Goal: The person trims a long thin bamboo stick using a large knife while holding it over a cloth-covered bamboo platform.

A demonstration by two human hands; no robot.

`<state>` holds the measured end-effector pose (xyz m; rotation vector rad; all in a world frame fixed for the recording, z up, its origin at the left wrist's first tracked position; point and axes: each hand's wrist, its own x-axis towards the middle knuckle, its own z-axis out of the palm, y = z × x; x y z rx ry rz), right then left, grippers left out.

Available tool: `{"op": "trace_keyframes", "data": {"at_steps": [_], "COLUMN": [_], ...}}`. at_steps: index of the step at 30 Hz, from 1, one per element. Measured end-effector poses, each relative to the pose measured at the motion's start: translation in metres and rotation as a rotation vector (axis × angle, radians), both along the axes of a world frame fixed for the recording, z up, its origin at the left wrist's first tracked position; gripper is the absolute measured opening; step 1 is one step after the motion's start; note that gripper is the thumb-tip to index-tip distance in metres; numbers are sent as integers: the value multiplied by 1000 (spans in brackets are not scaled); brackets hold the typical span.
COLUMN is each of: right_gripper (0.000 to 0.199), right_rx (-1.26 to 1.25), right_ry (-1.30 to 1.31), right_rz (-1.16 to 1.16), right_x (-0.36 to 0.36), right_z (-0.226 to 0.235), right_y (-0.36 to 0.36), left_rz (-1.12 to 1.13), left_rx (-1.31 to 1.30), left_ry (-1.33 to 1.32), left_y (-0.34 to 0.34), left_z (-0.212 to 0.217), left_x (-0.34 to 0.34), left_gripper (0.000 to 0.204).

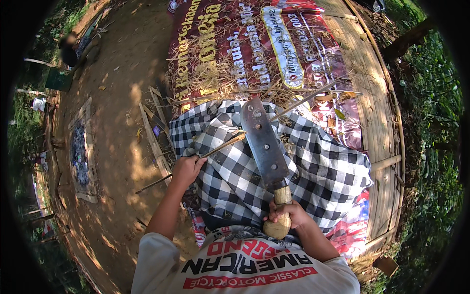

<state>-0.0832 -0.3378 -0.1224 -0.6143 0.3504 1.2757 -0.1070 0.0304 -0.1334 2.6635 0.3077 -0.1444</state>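
My right hand [290, 215] is closed around the wooden handle of a broad cleaver [264, 142], whose dark steel blade has a row of holes and points away from me. In my left hand [188, 169] is a thin bamboo stick [220, 148], pinched between thumb and fingers. Its pale far end comes close to the blade's left edge; whether they touch I cannot tell. A black-and-white checked cloth [220, 181] covers my crossed legs beneath both hands. Another thin strip of bamboo [303, 100] lies past the blade, slanting to the upper right.
A dark red printed banner [220, 49], strewn with curly bamboo shavings, spreads ahead over a bamboo-slat platform [379, 122]. Split bamboo pieces [154, 137] lean at its left edge. On the dirt ground at left is a framed mat [83, 152]. A person [81, 49] sits at far upper left.
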Motion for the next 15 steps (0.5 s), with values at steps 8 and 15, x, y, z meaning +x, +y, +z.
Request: {"op": "trace_keyframes", "data": {"at_steps": [8, 15], "right_gripper": [25, 25], "right_rx": [148, 450], "right_ry": [36, 163], "right_rz": [-64, -125], "right_x": [-15, -26], "right_z": [-20, -33], "right_y": [0, 8], "left_rz": [-9, -4], "left_rx": [27, -55], "left_ry": [15, 30], "left_y": [0, -1], "left_z": [9, 9], "left_x": [7, 10], "left_gripper": [47, 46]}}
